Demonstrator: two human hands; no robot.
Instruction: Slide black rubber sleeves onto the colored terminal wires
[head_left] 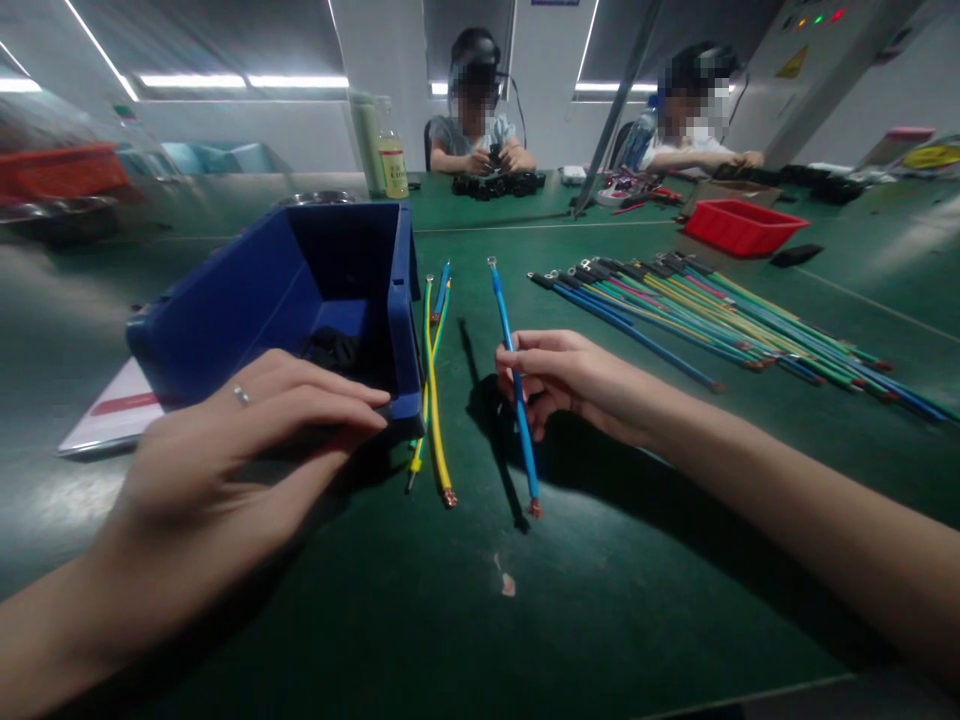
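**Blue wire in one hand, bin under the other**

Green bench mat (pixel 600 560) runs across the whole shot, with two other people seated at the far edge working on their own stuff; strip lights overhead, a red tray (pixel 742 226) off to the far right.

Right hand (pixel 559 378) is pinched shut around a blue wire (pixel 517 400), gripping it somewhere near the middle; the wire runs roughly away from the body, terminal end pointing up toward the far side, bare copper end hanging down near the mat; looks lifted, judging by its shadow just to the left.

Left hand (pixel 255 430) lies flat with the fingers loosely spread, resting on the near lip of the blue bin (pixel 300 290); it isn't gripping anything; something black sits inside the bin.

Between the hands, a few yellow-green wires (pixel 433 400) lie on the mat just beside the bin, parallel to the held one. Well off to the right is a fanned-out spread of coloured wires (pixel 720 310), nearer the right arm.
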